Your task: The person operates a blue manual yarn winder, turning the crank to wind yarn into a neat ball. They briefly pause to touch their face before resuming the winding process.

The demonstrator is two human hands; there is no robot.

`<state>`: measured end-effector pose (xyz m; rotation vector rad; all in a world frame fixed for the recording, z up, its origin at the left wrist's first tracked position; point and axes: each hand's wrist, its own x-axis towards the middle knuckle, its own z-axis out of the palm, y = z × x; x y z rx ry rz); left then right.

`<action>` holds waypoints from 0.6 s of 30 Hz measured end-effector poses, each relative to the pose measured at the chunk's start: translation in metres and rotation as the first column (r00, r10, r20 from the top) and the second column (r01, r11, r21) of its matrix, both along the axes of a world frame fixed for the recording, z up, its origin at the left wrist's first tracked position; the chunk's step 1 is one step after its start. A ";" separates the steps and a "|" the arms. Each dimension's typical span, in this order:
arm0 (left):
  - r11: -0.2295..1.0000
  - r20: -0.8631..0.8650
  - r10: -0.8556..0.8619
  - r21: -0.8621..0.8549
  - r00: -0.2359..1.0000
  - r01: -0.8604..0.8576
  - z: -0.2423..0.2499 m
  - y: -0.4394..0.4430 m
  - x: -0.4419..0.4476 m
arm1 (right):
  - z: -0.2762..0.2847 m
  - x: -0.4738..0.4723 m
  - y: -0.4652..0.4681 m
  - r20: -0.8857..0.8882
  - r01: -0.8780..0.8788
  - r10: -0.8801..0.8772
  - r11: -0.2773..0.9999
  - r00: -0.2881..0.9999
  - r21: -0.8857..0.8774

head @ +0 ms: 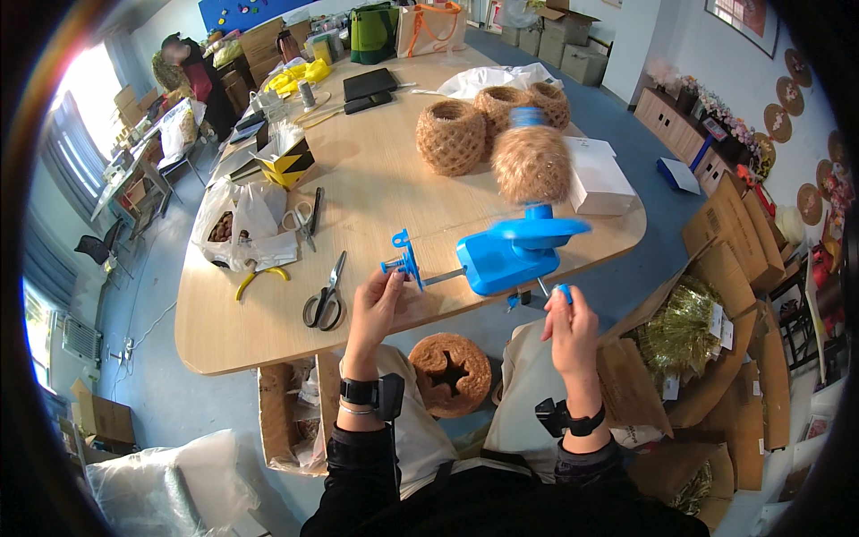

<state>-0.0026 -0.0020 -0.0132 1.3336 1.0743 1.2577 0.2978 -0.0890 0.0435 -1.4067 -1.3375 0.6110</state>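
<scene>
A blue hand-cranked yarn winder [496, 262] is mounted at the table's front edge. Its spool carries a ball of brown fibre cord [533, 164], blurred as if spinning. My right hand [569, 329] grips the blue crank knob [562, 293] below the winder. On the left, my left hand [377, 302] pinches near the blue tension guide [408, 260] at the end of the metal arm. A thin strand [456, 227] runs from the guide side toward the spool. Between my legs lies a brown cord coil [449, 374] with a star-shaped hole.
Three wound cord balls [451, 137] stand beyond the winder, beside a white box [599, 176]. Scissors [326, 295], yellow-handled pliers [262, 280] and a plastic bag [241, 221] lie to the left. Open cartons [731, 322] crowd my right side. A person [201, 87] stands at the far left.
</scene>
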 end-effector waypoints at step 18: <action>1.000 0.041 0.007 0.010 0.999 -0.007 0.003 -0.002 0.004 | -0.095 0.028 0.000 0.268 0.163 -0.088 0.948 0.960 -0.272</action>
